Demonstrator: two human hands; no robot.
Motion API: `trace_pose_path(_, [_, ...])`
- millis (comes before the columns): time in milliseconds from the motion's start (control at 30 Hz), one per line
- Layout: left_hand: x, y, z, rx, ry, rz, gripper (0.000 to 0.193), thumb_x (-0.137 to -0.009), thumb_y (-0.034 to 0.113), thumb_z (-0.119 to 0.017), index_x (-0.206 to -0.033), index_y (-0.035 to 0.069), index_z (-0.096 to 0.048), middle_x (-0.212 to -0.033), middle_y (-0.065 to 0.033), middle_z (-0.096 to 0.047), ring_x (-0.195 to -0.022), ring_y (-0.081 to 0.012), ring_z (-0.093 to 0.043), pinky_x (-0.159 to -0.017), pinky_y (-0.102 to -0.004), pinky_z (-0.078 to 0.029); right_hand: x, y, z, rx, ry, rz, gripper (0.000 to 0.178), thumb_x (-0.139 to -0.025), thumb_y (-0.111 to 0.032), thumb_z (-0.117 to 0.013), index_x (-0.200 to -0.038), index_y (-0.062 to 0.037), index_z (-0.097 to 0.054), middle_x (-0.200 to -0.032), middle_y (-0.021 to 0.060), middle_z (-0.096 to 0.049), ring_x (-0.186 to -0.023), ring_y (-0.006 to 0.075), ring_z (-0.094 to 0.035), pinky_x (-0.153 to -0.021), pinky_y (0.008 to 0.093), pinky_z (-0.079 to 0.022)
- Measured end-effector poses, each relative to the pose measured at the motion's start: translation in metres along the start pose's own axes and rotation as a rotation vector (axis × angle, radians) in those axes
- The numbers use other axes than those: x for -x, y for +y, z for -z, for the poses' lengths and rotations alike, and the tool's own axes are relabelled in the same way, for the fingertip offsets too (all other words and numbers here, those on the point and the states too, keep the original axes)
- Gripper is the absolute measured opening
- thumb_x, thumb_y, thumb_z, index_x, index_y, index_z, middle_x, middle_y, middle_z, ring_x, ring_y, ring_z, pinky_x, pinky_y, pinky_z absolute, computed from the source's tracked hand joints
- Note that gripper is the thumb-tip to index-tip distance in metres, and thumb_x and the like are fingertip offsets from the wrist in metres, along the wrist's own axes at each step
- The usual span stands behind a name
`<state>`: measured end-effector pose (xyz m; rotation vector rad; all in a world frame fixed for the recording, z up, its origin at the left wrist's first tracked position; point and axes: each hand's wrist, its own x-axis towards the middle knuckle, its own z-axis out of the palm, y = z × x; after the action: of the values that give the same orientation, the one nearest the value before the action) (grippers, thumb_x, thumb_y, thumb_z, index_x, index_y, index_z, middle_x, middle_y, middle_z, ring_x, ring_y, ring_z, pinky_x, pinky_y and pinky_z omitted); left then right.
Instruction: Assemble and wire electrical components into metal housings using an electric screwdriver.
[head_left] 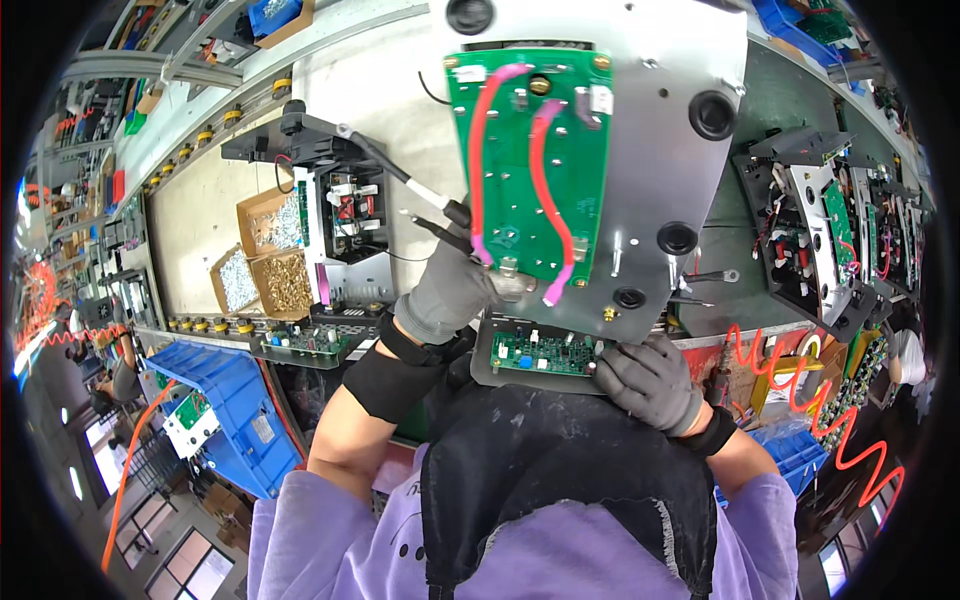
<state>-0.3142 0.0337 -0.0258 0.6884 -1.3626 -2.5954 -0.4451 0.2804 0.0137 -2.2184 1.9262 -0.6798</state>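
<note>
Silver metal plate (650, 150) behind green rectangular circuit board (515, 165), long axis pointing away from wearer. Grey-gloved left hand (446, 296) at board's near-left corner, grey-gloved right hand (651, 386) off its near-right; both curled, can't tell grips.

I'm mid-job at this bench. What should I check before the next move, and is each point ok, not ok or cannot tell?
1. Grey gloves on: ok; left hand and right hand are both covered.
2. Left hand's grip: cannot tell; it is at the large green board's lower-left corner, fingers partly hidden.
3. Red wires firmly joined: cannot tell; they run along the board's face.
4. Ring-lug cable right of the metal panel fastened: not ok; its ring end sticks out free.
5. Right hand off the smaller green board: cannot tell; it is at that board's right end.
6. Fasteners contained: ok; they lie in cardboard boxes.
</note>
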Motion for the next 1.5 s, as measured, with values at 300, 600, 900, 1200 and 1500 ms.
trace_pose_path(300, [-0.001, -0.025, 0.007, -0.229, 0.23, 0.094, 0.061, -0.073, -0.004, -0.072, -0.125, 0.009, -0.043, -0.099, -0.0018, -0.061, -0.087, -0.0099, -0.06, -0.068, -0.025, -0.052, 0.0, 0.001, -0.002, -0.007, 0.071, -0.026, 0.03, -0.071, -0.013, -0.06, -0.101, -0.0084, -0.062, -0.096, 0.004, -0.062, -0.085, 0.0169, -0.061, -0.075, 0.0316, -0.049])
trace_pose_path(600, [-0.009, -0.029, 0.014, -0.099, 0.162, 0.163, 0.053, -0.074, 0.001, -0.075, -0.119, 0.0, -0.047, -0.102, -0.0052, -0.064, -0.093, -0.0117, -0.06, -0.08, -0.0273, -0.05, -0.013, 0.019, 0.007, -0.169, -0.054, -0.13, 0.036, -0.073, -0.031, -0.066, -0.102, -0.0092, -0.063, -0.094, 0.0034, -0.062, -0.083, 0.0208, -0.06, -0.074, 0.0356, -0.046])
trace_pose_path(900, [-0.001, -0.024, 0.009, -0.074, 0.279, 0.233, 0.056, -0.077, 0.001, -0.071, -0.124, -0.003, -0.041, -0.094, -0.0072, -0.064, -0.08, -0.0128, -0.063, -0.057, -0.0235, -0.05, -0.139, 0.153, 0.037, 0.136, 0.461, -0.418, 0.05, -0.08, -0.027, -0.069, -0.125, -0.0168, -0.051, -0.12, 0.0102, -0.053, -0.103, 0.0319, -0.056, -0.083, 0.0413, -0.048])
trace_pose_path(1200, [0.001, -0.034, 0.01, 0.078, 0.324, 0.272, 0.034, -0.084, 0.006, -0.066, -0.115, 0.004, -0.051, -0.09, -0.0023, -0.061, -0.075, -0.0089, -0.058, -0.057, -0.0228, -0.048, -0.205, 0.212, 0.022, 0.01, 0.135, -0.656, 0.025, -0.091, -0.027, -0.056, -0.114, -0.0207, -0.063, -0.1, 0.0068, -0.068, -0.092, 0.0273, -0.063, -0.081, 0.0381, -0.049])
trace_pose_path(1500, [0.0, -0.027, 0.007, 0.036, 0.31, 0.243, 0.031, -0.083, 0.004, -0.065, -0.11, -0.001, -0.051, -0.092, -0.0055, -0.061, -0.069, -0.0107, -0.054, -0.057, -0.023, -0.042, -0.184, 0.203, 0.024, 0.205, 0.147, -0.433, 0.022, -0.089, -0.017, -0.057, -0.11, -0.0201, -0.063, -0.098, 0.0082, -0.067, -0.087, 0.0293, -0.063, -0.074, 0.0389, -0.049])
